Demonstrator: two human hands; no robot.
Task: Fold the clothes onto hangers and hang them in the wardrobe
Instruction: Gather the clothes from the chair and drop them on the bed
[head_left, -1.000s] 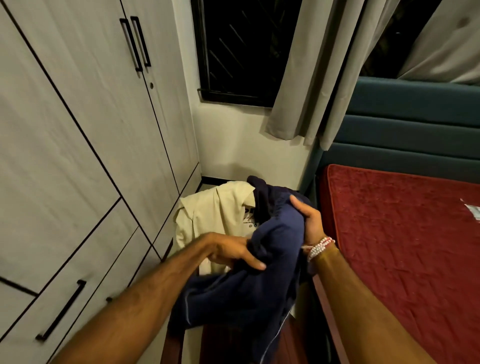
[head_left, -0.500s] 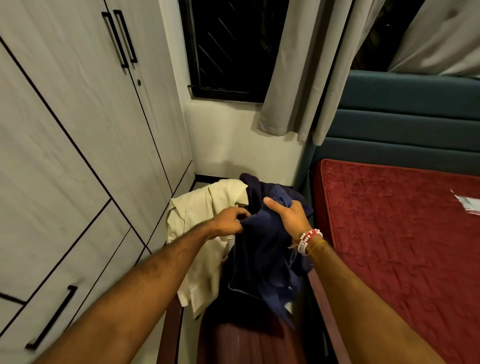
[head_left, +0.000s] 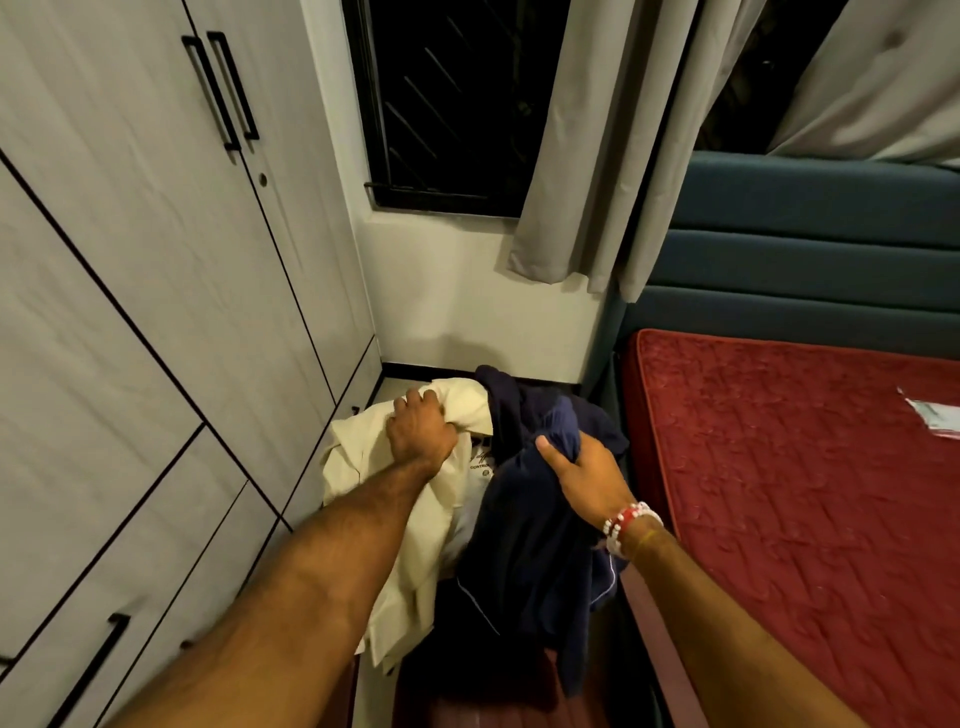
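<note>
Left hand — onto shirt, perhaps upright

A pale grey wardrobe with thin black seams and black bar handles fills the left side, its doors shut, and meets a white wall in the corner. A black-framed window, dark outside, sits in that wall, with grey curtains hanging partly over it. To the right stands a bed with a padded teal headboard and a quilted red cover, under dim warm light.
</note>
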